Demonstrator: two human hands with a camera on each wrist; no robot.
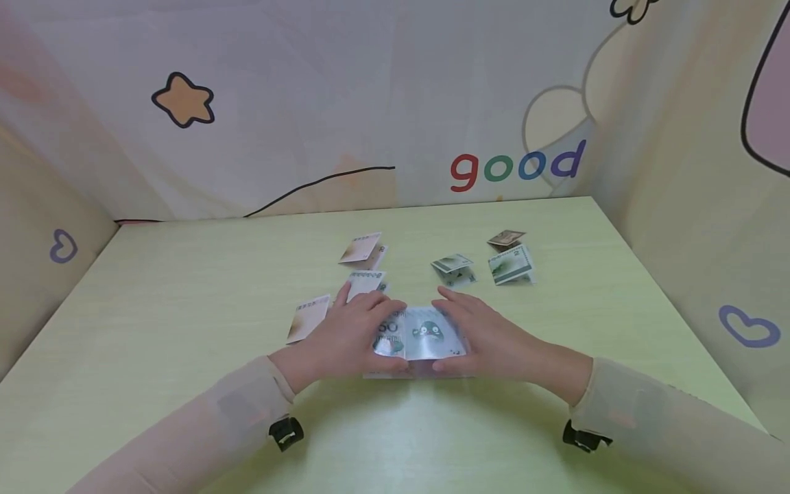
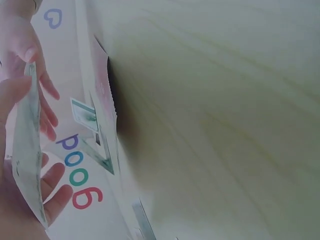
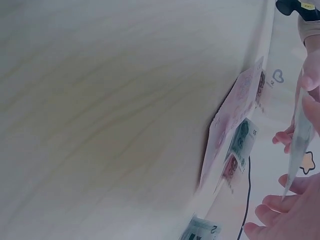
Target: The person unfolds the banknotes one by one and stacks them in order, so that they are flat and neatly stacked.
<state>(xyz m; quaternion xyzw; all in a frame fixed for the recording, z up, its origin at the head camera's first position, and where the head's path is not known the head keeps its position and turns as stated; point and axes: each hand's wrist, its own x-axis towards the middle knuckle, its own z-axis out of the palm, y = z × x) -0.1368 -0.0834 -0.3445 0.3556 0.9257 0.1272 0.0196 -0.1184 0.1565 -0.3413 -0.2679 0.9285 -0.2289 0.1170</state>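
A green-toned banknote marked 50, with a cartoon face and a crease down it, is spread between my two hands. My left hand holds its left end, thumb on the near side and fingers behind. The right end is held by my right hand in the same way. Both wrist views show the note edge-on, raised off the table. Beneath it a pinkish note lies on the tabletop, partly covered in the head view.
Left of centre stand folded notes: a brownish one, a green one partly behind my left hand, and a pinkish one. Folded green notes and a brown note stand right. A printed cloth wall borders the table.
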